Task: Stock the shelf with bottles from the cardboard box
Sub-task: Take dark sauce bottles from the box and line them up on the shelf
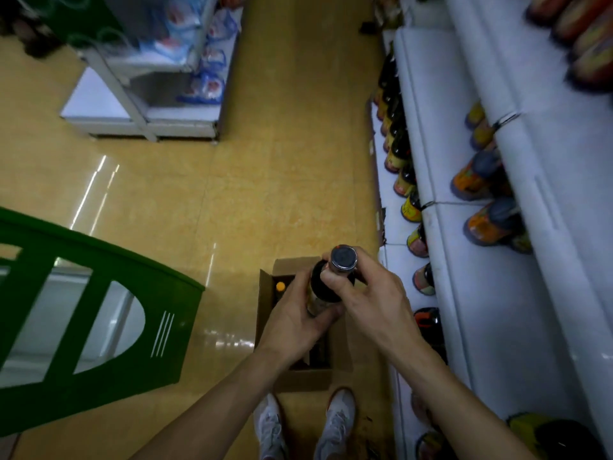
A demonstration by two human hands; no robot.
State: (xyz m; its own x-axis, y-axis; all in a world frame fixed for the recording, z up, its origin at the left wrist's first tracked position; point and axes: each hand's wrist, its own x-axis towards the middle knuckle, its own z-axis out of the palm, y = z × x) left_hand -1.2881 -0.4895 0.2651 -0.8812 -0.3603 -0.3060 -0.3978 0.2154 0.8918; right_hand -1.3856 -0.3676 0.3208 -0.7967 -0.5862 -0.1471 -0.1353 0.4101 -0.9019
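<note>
While the bottle (326,290) hangs upright (cap toward camera) over the cardboard box (303,380), left hand (295,322) curled round its body, right hand (371,293) pinching its neck, the shelf (464,310) lies rightward, nearer the right hand

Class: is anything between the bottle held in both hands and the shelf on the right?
Nothing visible. The bottle, gripped by the left hand and right hand above the cardboard box, has open air toward the shelf, though shelved bottles line its lower front edge.
</note>
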